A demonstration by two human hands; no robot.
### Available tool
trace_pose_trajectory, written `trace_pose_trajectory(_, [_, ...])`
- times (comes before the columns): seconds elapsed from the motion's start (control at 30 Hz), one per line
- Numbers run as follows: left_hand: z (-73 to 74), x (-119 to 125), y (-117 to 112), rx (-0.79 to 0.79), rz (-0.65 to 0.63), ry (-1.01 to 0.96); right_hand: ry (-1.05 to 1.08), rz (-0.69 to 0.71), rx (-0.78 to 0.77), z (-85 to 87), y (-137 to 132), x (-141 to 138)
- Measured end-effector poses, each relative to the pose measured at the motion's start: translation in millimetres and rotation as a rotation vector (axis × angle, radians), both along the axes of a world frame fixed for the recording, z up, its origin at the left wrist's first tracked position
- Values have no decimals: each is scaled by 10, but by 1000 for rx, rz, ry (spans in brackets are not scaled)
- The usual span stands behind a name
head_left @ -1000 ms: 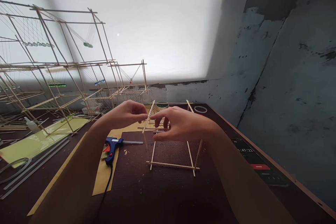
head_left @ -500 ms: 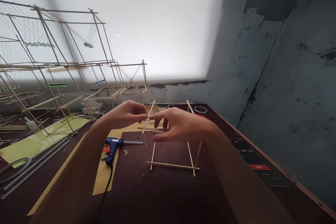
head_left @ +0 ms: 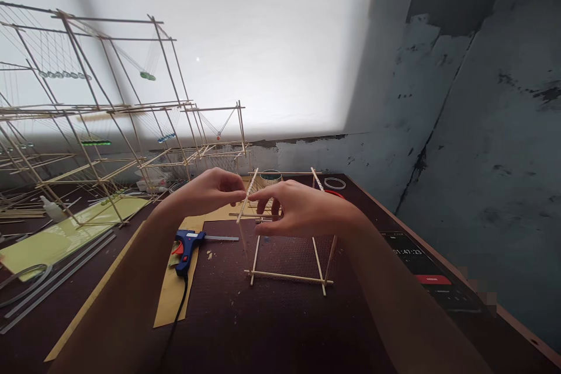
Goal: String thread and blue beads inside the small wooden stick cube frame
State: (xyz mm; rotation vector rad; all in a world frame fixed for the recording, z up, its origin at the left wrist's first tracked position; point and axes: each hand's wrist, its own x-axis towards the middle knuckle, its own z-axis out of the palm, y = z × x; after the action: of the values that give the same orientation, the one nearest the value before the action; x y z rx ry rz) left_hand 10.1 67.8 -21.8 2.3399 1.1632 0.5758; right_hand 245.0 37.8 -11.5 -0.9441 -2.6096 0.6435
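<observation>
A small frame of thin wooden sticks (head_left: 287, 276) stands on the dark brown table (head_left: 272, 333) in front of me. My left hand (head_left: 210, 190) and my right hand (head_left: 298, 207) meet above its near left corner. Both pinch the same slanted wooden stick (head_left: 248, 194), the left from the left side, the right from the right. The right hand's other fingers curl over the frame's top and hide part of it. A blue glue gun (head_left: 186, 245) lies on a yellow sheet to the left of the frame, its cord running toward me.
Several tall stick frames with hanging beads (head_left: 87, 111) fill the left and back of the table. A phone showing a timer (head_left: 427, 272) lies at the right edge. A small round tin (head_left: 270, 176) and a ring (head_left: 335, 182) sit at the back. Loose rods (head_left: 56, 280) lie at left.
</observation>
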Motion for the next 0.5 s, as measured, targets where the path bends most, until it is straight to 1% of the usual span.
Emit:
trace_pose_trajectory(0.23, [3, 14, -8, -26, -1, -12, 14, 13, 10, -13, 21, 8])
trace_pose_trajectory(0.5, [-6, 16, 6, -34, -5, -17, 14, 8, 25, 16, -13, 8])
